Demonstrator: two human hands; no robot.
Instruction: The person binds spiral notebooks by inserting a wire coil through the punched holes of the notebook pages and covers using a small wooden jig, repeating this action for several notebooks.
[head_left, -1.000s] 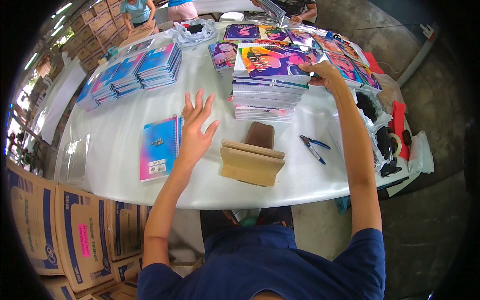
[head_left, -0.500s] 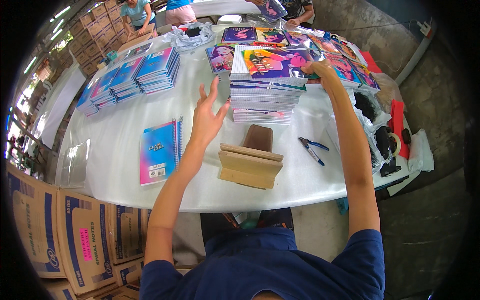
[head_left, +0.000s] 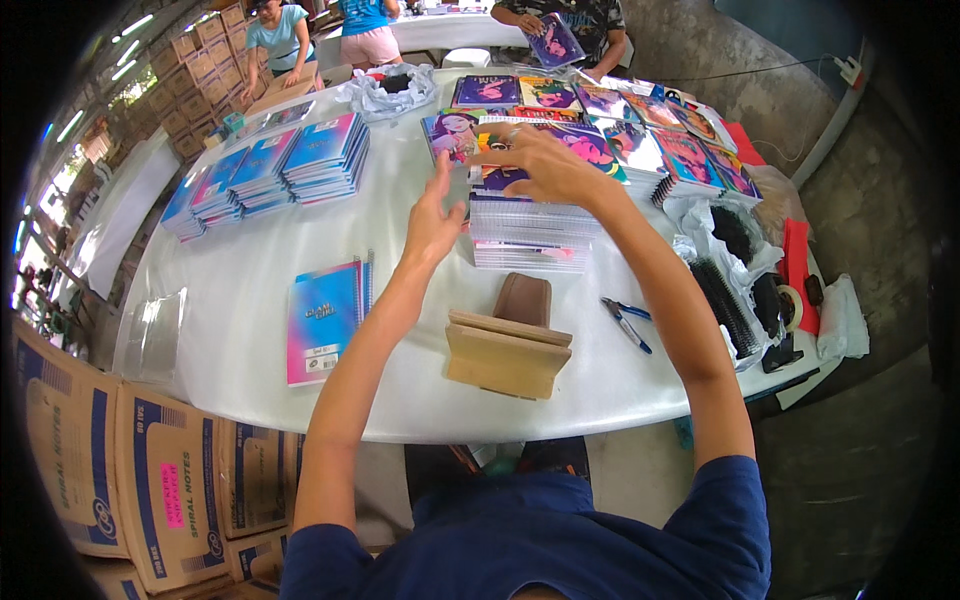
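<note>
A tall stack of spiral notebooks [head_left: 528, 232] stands mid-table on the white table [head_left: 250, 270]. My right hand [head_left: 545, 162] lies over the stack's top, fingers curled on the top notebook [head_left: 597, 150] with its purple and orange cover. My left hand [head_left: 432, 213] is raised just left of the stack, fingers apart, holding nothing. A wooden stand [head_left: 508, 356] and a brown pad [head_left: 523, 298] lie in front of the stack.
Blue-handled pliers [head_left: 626, 323] lie right of the stand. A blue and pink notebook [head_left: 325, 320] lies at left, stacks of blue notebooks [head_left: 270, 170] behind it. Bags of black coils [head_left: 728, 300] sit at right. Cardboard boxes [head_left: 100, 470] stand lower left. Other people work at the far end.
My right hand has slid left from the top notebook's right corner onto the middle of the stack. My left hand rose and moved forward toward the stack's left side.
</note>
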